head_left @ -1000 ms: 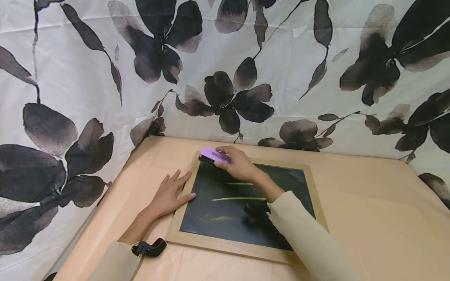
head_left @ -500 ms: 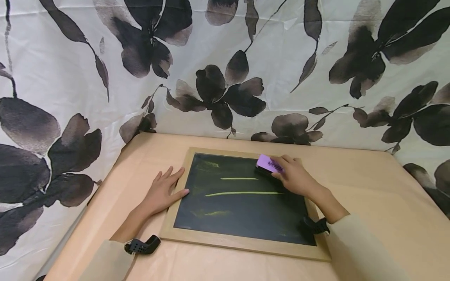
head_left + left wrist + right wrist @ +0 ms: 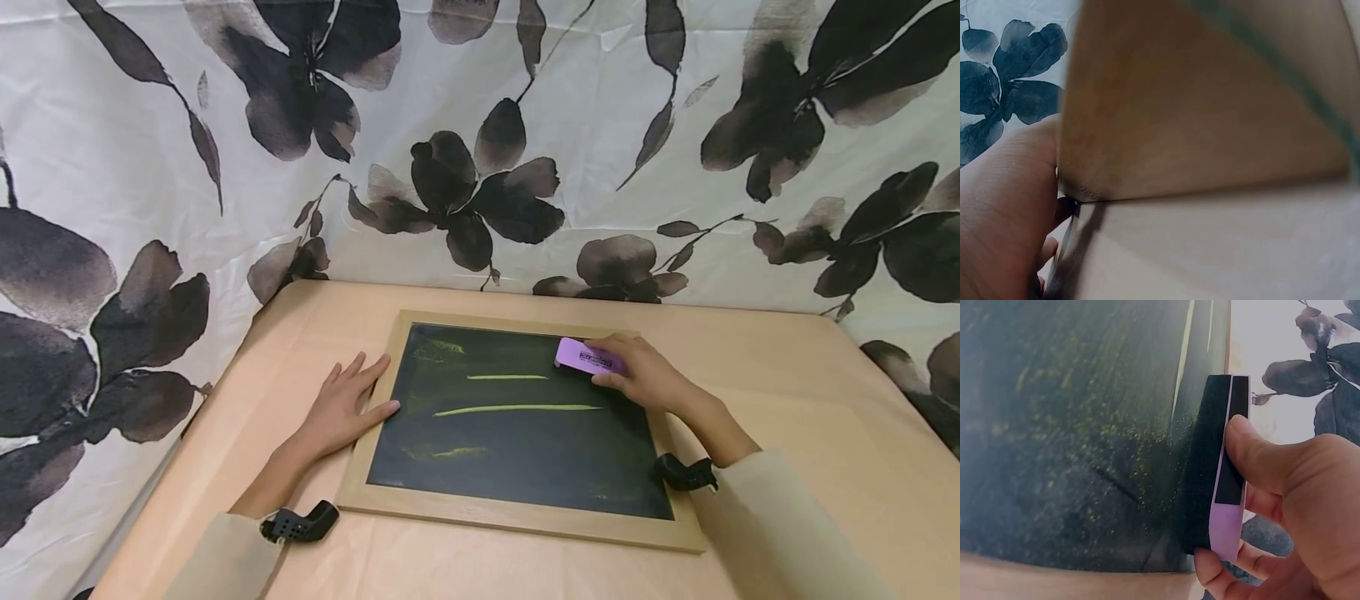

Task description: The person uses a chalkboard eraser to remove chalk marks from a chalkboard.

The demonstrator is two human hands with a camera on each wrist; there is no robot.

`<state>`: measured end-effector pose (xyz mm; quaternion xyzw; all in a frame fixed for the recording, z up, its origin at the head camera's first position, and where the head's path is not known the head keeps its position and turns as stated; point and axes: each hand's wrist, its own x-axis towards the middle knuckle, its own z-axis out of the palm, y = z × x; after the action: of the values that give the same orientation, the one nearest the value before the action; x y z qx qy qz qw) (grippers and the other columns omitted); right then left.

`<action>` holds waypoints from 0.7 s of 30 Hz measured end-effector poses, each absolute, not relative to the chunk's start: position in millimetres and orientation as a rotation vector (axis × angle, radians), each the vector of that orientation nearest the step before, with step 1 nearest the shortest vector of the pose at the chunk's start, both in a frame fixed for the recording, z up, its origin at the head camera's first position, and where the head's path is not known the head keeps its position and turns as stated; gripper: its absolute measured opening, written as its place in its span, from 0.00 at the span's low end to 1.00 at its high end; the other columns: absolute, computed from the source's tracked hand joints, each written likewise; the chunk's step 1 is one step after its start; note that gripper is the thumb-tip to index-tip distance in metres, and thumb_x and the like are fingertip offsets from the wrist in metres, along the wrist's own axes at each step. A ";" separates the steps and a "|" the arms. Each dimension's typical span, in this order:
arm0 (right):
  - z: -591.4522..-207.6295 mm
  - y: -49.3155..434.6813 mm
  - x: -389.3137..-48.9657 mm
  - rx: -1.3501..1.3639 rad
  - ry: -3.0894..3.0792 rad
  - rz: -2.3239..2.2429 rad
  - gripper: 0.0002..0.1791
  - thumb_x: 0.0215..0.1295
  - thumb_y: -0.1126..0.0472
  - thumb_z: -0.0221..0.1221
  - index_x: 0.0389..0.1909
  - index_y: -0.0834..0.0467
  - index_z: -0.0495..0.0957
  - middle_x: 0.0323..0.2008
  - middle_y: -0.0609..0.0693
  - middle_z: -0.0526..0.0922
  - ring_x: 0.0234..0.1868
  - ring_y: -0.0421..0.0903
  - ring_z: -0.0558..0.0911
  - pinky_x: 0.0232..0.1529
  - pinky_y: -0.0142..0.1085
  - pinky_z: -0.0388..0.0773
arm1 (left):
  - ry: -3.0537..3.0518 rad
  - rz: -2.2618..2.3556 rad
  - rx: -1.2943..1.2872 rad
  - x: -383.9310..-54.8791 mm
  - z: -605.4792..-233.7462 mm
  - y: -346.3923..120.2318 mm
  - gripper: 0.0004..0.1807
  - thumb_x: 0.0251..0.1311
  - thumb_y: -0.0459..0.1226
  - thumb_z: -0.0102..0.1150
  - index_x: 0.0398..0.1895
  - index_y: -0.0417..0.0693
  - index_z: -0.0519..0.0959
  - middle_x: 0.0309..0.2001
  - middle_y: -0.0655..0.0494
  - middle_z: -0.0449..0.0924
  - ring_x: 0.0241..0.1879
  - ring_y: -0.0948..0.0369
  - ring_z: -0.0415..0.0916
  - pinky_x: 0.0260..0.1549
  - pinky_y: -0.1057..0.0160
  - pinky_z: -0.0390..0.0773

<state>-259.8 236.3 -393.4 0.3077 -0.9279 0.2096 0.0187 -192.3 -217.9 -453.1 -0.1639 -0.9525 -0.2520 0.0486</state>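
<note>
A wood-framed chalkboard (image 3: 525,467) lies on the table. Two yellow chalk lines (image 3: 517,409) cross its middle, with smudges near the upper left and lower left. Near the upper right corner, my right hand (image 3: 656,375) grips a purple chalkboard eraser (image 3: 585,357). In the right wrist view the thumb presses the side of the eraser (image 3: 1229,531), its dark felt against the board among yellow dust specks. My left hand (image 3: 341,412) rests with fingers spread at the board's left edge, thumb over the wooden frame (image 3: 375,433). The left wrist view shows only part of that hand (image 3: 1007,212).
A peach-coloured cover lies over the table (image 3: 795,400). Behind and to the left hangs a white cloth (image 3: 615,167) with dark flowers. Black devices are strapped to the left wrist (image 3: 300,523) and right wrist (image 3: 686,473).
My right hand has swept the eraser from the board's upper left corner to its upper right, then tipped it slightly. The left hand stays at the edge; the head view has shifted a little.
</note>
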 end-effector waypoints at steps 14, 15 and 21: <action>-396.0 227.3 -263.1 0.992 -2.845 0.731 0.27 0.57 0.61 0.67 0.58 0.64 0.75 0.46 0.58 0.80 0.49 0.57 0.75 0.54 0.55 0.67 | -2.911 -0.778 -0.498 -192.4 -449.0 -217.4 0.44 0.60 0.59 0.57 0.74 0.47 0.58 0.70 0.45 0.59 0.72 0.45 0.44 0.68 0.42 0.36; -395.8 225.7 -262.5 0.990 -2.843 0.734 0.27 0.56 0.62 0.68 0.58 0.65 0.75 0.46 0.58 0.80 0.48 0.57 0.75 0.53 0.55 0.68 | -2.912 -0.781 -0.498 -192.1 -448.8 -217.1 0.44 0.60 0.59 0.57 0.74 0.47 0.58 0.70 0.45 0.59 0.72 0.45 0.44 0.68 0.42 0.36; -393.6 209.2 -261.2 1.031 -2.818 0.724 0.28 0.56 0.61 0.68 0.57 0.66 0.75 0.44 0.58 0.80 0.45 0.55 0.77 0.50 0.52 0.71 | -2.913 -0.782 -0.489 -192.0 -450.3 -216.2 0.44 0.59 0.58 0.58 0.74 0.46 0.58 0.70 0.45 0.59 0.72 0.45 0.44 0.68 0.42 0.36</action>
<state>-261.2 209.2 -393.6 0.3340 -0.9126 0.2343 0.0272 -192.0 -216.2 -450.3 -0.1600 -0.9524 -0.2559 0.0431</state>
